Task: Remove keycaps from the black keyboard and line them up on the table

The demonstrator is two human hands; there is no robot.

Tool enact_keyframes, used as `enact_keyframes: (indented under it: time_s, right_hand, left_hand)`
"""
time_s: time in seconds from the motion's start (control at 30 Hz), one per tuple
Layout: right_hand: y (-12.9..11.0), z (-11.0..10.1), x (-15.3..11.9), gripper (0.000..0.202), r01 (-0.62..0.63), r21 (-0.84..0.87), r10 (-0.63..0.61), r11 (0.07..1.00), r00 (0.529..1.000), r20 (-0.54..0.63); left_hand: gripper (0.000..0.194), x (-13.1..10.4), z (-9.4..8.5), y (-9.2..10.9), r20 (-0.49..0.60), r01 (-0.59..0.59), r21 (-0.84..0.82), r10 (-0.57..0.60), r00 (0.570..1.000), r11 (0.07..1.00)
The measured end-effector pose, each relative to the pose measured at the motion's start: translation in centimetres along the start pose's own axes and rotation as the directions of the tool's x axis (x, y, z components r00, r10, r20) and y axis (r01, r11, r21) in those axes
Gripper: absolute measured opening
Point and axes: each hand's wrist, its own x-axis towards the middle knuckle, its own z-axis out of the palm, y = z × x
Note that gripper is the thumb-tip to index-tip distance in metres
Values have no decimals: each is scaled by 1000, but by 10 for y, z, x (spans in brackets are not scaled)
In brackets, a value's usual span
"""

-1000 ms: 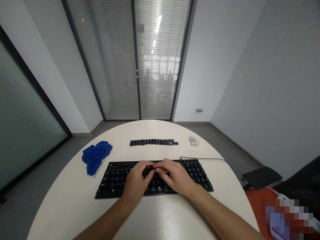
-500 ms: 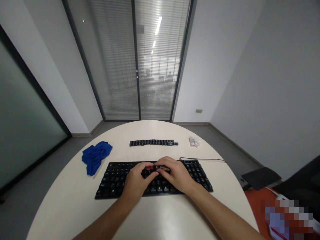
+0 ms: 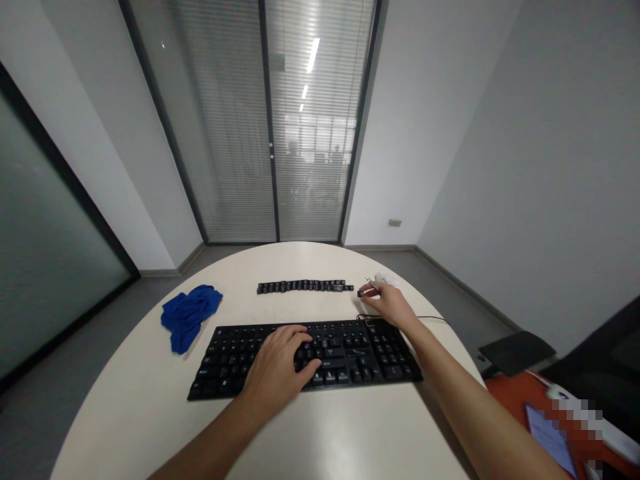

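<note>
A black keyboard (image 3: 230, 360) lies across the pale round table (image 3: 320, 433). My left hand (image 3: 280, 360) rests on its middle, fingers apart and nothing held. Beyond the keyboard's right part, my right hand (image 3: 387, 303) pinches a small black keycap (image 3: 361, 293) between its fingertips, with a thin metal tool (image 3: 373, 285) also in its grip. To the left of that hand, loose black keycaps (image 3: 305, 285) stand in a row at the back of the table.
A crumpled blue cloth (image 3: 190, 317) lies at the table's left. White crumpled material (image 3: 386, 278) sits behind my right hand. A black cable (image 3: 433, 319) runs off to the right. An orange surface (image 3: 515, 400) with a phone (image 3: 550, 437) is at the lower right.
My right hand has lifted off the keyboard and moved right and away, now with a keycap at its fingertips. My left hand has stayed on the keyboard.
</note>
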Motion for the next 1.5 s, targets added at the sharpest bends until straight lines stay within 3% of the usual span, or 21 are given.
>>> enact_keyframes:
  time_s: [0.2, 0.4, 1.5]
  right_hand:
    - [11, 7, 19, 21, -124, -160, 125, 979, 992, -6]
    - [10, 12, 30, 25, -136, -239, 135, 962, 991, -21]
    - [10, 21, 46, 25, -118, -267, 113, 956, 993, -34]
  left_hand:
    - [26, 0, 1, -1, -18, -6, 8, 6, 1000, 1000]
    - [25, 0, 0, -1, -13, -17, 17, 17, 1000, 1000]
    - [26, 1, -1, -1, 5, -17, -4, 17, 1000, 1000]
